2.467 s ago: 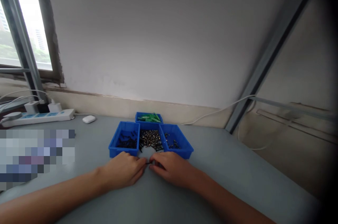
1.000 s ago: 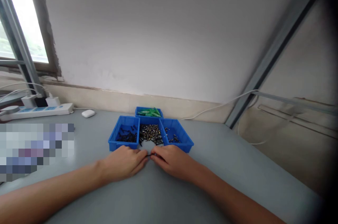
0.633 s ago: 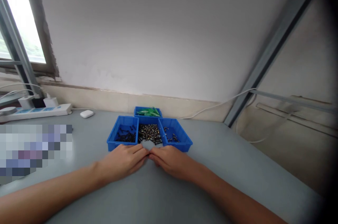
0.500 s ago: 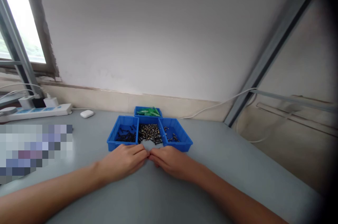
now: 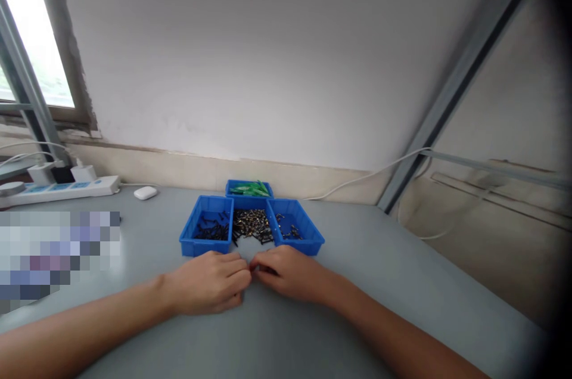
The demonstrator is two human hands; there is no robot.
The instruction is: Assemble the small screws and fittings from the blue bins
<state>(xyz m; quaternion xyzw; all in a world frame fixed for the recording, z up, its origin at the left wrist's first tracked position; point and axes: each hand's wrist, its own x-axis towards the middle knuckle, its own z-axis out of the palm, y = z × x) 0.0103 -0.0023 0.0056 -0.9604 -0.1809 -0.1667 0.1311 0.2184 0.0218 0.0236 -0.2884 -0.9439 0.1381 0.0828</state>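
My left hand (image 5: 214,282) rests on the grey table, its fingers curled closed. Its fingertips meet those of my right hand (image 5: 283,272), which is pinched together; anything between them is too small or hidden to name. Just beyond my left hand is a blue bin (image 5: 205,248) with black screws. Past my right hand stands another blue bin (image 5: 300,246) with a few small metal pieces. Between these two lies a pile of small metal parts (image 5: 254,224), spilling toward my hands. Behind it, a blue bin (image 5: 230,188) holds green pieces (image 5: 252,189).
A white power strip (image 5: 67,190) with plugged-in chargers sits at the back left, beside a small white case (image 5: 145,192). A pixelated area covers the table's left side. A white cable (image 5: 357,180) runs along the wall to a metal post (image 5: 402,170) at right.
My left hand has shifted slightly down toward me, and its fingers are more curled. My right hand's fingers are bent more, with a gap showing between them. The view has moved a little.
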